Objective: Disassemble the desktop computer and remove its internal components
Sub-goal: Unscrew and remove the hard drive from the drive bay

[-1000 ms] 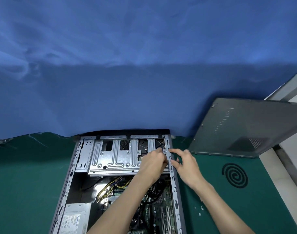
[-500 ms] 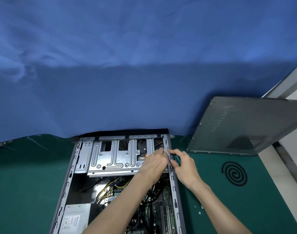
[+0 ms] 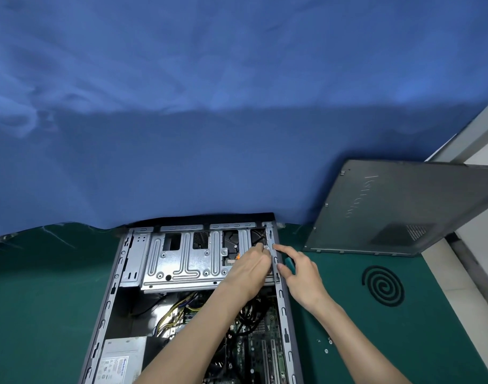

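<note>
The open desktop case (image 3: pixel 104 306) lies flat on the green mat. A silver drive cage (image 3: pixel 182 261) sits at its far end, the power supply (image 3: pixel 121 358) at the near left and the motherboard (image 3: pixel 262 345) at the near right. My left hand (image 3: pixel 245 275) reaches across the case and its fingertips pinch a round silver screw (image 3: pixel 266 248) on the right side rail (image 3: pixel 282 306). My right hand (image 3: pixel 303 275) is outside that rail, with index finger stretched to it and thumb touching it. Its other fingers curl over a small teal object (image 3: pixel 290 264), perhaps a tool handle.
The removed grey side panel (image 3: pixel 403 209) leans at the right on the mat's far edge. A black spiral mark (image 3: pixel 382 285) is on the mat nearby. Loose screws (image 3: pixel 326 345) lie to the right of the case. A blue cloth (image 3: pixel 209 120) hangs behind.
Both hands stay at the right rail. My right index finger has straightened toward the rail, and the teal object now shows under that hand.
</note>
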`<state>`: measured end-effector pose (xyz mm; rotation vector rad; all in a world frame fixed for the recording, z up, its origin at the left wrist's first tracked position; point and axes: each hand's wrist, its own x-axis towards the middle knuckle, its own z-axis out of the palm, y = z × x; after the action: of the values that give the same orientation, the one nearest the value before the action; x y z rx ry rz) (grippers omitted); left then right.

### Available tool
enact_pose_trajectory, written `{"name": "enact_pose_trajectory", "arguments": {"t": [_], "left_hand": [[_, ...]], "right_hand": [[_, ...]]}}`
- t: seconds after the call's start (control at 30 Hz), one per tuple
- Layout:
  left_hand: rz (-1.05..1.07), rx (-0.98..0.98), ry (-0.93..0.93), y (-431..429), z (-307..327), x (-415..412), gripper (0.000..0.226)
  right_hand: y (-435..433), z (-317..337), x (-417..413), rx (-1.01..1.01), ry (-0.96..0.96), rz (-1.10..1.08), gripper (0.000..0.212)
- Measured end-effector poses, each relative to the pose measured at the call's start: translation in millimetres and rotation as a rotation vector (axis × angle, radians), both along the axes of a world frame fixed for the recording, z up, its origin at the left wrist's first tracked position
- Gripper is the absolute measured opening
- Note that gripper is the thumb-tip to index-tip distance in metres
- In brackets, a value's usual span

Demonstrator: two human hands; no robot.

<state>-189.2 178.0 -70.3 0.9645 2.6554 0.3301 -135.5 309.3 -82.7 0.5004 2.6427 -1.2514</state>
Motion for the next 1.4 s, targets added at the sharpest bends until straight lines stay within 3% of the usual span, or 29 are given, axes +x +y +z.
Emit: {"name": "enact_pose_trajectory", "arguments": {"t": [0.27,0.77,1.13,1.23,1.3,1.4], "left_hand": [[-0.029,-0.173,0.003,12,13,0,0.031],[-0.071,-0.248,0.129,19,8,9,0.051],[-0.173,-0.291,0.308,21,-2,24,0.036],[-0.133,-0.219,0.262,19,0,23,0.040],[0.031,-0.075,0.153,13,6,16,0.033],[0.391,0.440,-0.165,7,24,6,0.007]], "right_hand": [[1,0,-2,-0.014,0.011,-0.006,0.042],[1,-2,-2,-0.020,0.020,-0.014,0.044],[-1,-3,0,-0.058,-0.003,-0.040,0.044],[-1,0,1,-0.052,0.020,-0.071,0.044],[1,6,2,-0.074,0.082,-0.146,0.032],[8,21,-1,-0.426,0.105,-0.269,0.010]]}}
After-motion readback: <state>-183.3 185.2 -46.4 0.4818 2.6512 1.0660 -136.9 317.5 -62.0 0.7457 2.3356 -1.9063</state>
